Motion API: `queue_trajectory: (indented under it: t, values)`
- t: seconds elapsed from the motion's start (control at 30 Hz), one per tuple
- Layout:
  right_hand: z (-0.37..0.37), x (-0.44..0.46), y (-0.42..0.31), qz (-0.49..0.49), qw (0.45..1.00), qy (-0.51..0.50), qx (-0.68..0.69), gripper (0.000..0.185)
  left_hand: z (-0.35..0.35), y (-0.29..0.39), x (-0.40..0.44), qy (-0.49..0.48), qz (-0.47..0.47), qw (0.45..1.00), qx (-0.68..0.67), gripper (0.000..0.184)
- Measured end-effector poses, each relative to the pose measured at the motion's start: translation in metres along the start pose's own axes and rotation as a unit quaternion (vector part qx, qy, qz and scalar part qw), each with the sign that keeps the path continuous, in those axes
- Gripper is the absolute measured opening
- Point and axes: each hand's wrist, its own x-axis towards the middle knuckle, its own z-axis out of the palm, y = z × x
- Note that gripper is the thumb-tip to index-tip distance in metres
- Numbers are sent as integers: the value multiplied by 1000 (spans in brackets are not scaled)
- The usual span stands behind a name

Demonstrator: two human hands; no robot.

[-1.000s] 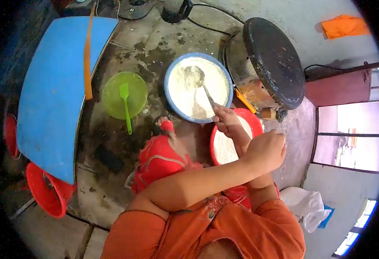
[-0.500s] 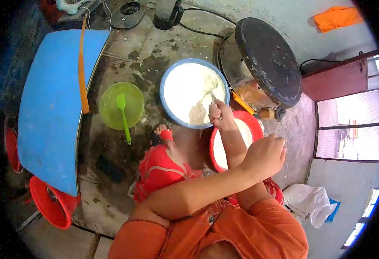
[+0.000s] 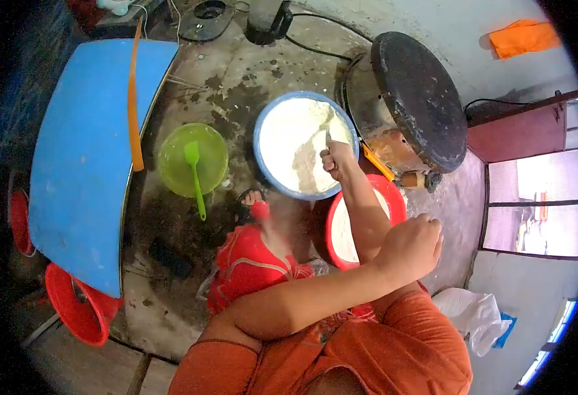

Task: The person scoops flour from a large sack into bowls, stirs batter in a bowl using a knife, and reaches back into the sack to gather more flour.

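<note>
My right hand (image 3: 339,159) reaches over a blue basin (image 3: 259,159) filled with white powder like flour (image 3: 292,135). Its fingers are closed round a thin-handled utensil (image 3: 329,134), whose far end is in the powder and cannot be made out. A greyish, damper-looking patch marks the powder beside it. My left arm crosses over my right; my left hand (image 3: 412,245) is curled closed above the right forearm, with nothing visible in it. Under the right forearm stands a red basin (image 3: 399,201), also holding white powder.
Left of the basin, a green bowl (image 3: 170,168) has a green spatula (image 3: 197,178) across it. A blue board (image 3: 84,164) carries an orange strip (image 3: 134,112). A large metal drum with a dark top (image 3: 420,99) stands right. Red buckets (image 3: 81,309) and a white sack (image 3: 470,313) lie nearer.
The view has shifted slightly, so most things sit a little farther right. My right hand has moved slightly within the basin, still gripping the utensil. The left hand stays curled.
</note>
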Motion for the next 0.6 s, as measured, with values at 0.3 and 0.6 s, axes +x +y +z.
queue_trajectory:
  t: [0.3,0.6]
  values:
    - [10,10,8,-127,920,16,-370,23,-2,3,0,-8,-2,1000,-5,25]
    - [14,-21,25,-321,649,-26,-689,38,3,3,1,-36,-7,999,2,25]
